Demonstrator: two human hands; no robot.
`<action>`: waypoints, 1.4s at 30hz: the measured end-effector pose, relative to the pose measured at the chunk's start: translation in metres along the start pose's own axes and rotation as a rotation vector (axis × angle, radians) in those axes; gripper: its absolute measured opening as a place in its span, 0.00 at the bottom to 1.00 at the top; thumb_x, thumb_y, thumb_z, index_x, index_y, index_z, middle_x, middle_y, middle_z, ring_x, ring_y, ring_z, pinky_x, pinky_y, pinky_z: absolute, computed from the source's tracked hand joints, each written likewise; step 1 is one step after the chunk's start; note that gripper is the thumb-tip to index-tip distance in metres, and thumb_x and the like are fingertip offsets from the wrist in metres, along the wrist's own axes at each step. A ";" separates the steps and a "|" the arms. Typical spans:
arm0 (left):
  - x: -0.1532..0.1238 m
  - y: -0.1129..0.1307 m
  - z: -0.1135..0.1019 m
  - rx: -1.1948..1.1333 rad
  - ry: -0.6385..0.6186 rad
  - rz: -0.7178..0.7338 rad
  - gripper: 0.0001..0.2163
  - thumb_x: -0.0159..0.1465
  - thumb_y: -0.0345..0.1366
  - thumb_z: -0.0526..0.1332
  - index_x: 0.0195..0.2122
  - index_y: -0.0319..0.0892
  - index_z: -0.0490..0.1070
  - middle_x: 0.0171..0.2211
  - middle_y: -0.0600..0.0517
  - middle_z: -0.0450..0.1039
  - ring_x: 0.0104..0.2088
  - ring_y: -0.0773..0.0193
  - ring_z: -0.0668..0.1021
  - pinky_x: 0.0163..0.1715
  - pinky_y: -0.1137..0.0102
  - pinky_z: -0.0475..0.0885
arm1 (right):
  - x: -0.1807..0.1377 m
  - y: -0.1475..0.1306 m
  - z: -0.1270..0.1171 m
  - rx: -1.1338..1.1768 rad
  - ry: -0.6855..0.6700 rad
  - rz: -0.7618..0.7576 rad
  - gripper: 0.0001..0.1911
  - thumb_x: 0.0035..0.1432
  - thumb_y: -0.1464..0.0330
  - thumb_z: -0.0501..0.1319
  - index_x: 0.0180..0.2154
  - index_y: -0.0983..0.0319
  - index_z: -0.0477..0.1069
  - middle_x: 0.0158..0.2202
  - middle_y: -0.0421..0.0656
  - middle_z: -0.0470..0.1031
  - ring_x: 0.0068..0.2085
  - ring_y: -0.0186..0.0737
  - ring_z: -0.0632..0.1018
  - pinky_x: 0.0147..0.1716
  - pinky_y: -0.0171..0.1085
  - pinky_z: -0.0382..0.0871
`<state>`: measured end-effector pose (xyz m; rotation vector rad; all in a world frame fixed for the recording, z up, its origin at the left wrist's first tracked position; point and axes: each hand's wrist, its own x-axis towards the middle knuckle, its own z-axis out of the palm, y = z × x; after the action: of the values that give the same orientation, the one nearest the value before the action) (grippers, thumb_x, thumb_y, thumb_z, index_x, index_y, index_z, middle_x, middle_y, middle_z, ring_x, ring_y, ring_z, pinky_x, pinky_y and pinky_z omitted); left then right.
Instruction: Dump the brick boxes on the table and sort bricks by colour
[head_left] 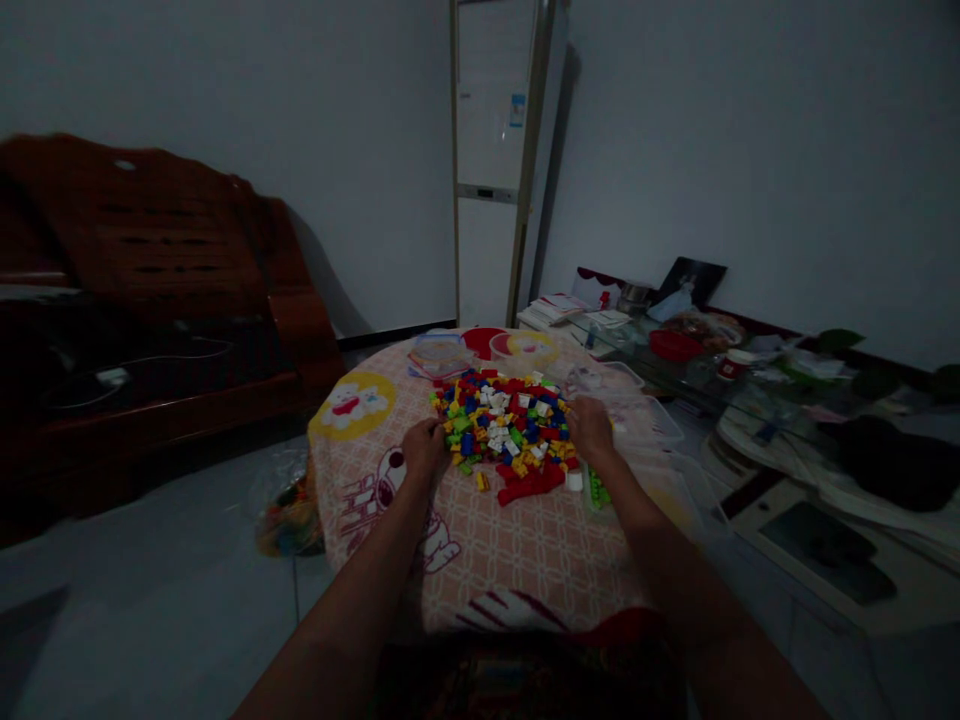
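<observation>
A heap of small plastic building blocks (510,415) in red, yellow, blue, green and white lies on the round table. At its left edge is my left hand (424,446), its fingers curled together against the outermost blocks. My right hand (590,428) is bent inward at the right edge, with its fingers also curled. Dim light hides whether a block sits in either grasp. A loose yellow block (482,482) and a long red piece (529,484) lie on the near side. Beside my right wrist, a green piece (598,490) rests in a clear tray.
A patterned cloth (517,570) covers the table. Clear plastic containers (645,418) line its right side, and more lids (439,355) lie at the back. A cluttered glass table (637,345) stands to the right, a wooden bench (150,300) to the left.
</observation>
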<state>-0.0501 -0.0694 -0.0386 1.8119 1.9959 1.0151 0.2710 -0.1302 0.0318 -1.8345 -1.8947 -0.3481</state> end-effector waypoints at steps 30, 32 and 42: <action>0.001 -0.011 0.017 -0.171 -0.178 0.335 0.20 0.68 0.34 0.56 0.59 0.47 0.79 0.58 0.49 0.80 0.59 0.53 0.79 0.62 0.59 0.72 | 0.078 -0.123 0.070 -0.026 -0.364 -0.217 0.26 0.70 0.78 0.49 0.63 0.64 0.71 0.64 0.58 0.72 0.63 0.53 0.71 0.61 0.49 0.67; 0.002 -0.011 0.016 -0.169 -0.194 0.345 0.21 0.69 0.33 0.56 0.60 0.47 0.79 0.59 0.49 0.79 0.59 0.54 0.79 0.62 0.60 0.71 | 0.084 -0.123 0.075 -0.005 -0.369 -0.228 0.27 0.67 0.80 0.51 0.63 0.61 0.72 0.64 0.55 0.73 0.64 0.51 0.72 0.63 0.49 0.68; 0.005 -0.010 0.018 -0.151 -0.206 0.334 0.22 0.68 0.32 0.57 0.62 0.48 0.77 0.60 0.49 0.79 0.58 0.54 0.80 0.61 0.60 0.73 | 0.068 -0.105 0.068 0.215 -0.399 -0.373 0.34 0.54 0.86 0.56 0.59 0.60 0.77 0.62 0.49 0.77 0.63 0.46 0.75 0.67 0.47 0.66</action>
<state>-0.0472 -0.0584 -0.0567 2.1110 1.4899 0.9882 0.1570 -0.0452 0.0227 -1.4845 -2.4432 0.1134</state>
